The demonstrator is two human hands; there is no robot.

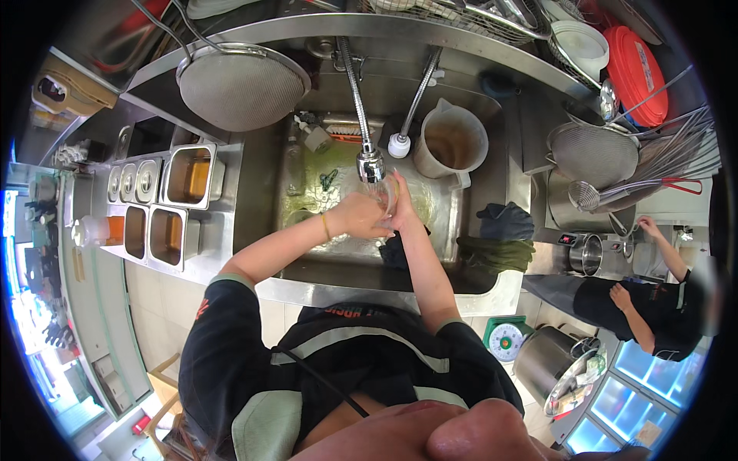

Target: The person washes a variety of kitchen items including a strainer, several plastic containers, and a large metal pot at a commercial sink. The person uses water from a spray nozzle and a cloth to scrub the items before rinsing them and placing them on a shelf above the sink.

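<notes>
Both my hands are over a stainless steel sink point(481, 276), under a chrome faucet head point(370, 164) with water running from it. A clear, see-through container point(390, 193) is between them. My left hand point(360, 215) lies across its near side, fingers at or in its opening. My right hand point(403, 201) cups it from the right, fingers pointing up along its wall. A dark cloth point(394, 253) lies in the sink just below the hands. A large plastic measuring jug point(450, 141) with brownish residue stands right of the faucets. A second hose with a white nozzle point(399, 145) hangs beside it.
A large mesh strainer point(242, 86) hangs at the sink's upper left. An orange brush point(346, 133) and a pump bottle point(314, 137) lie at the back. Metal pans point(190, 176) stand left. Dark cloths point(504, 222) drape the right side. A co-worker point(646, 299) stands at the right.
</notes>
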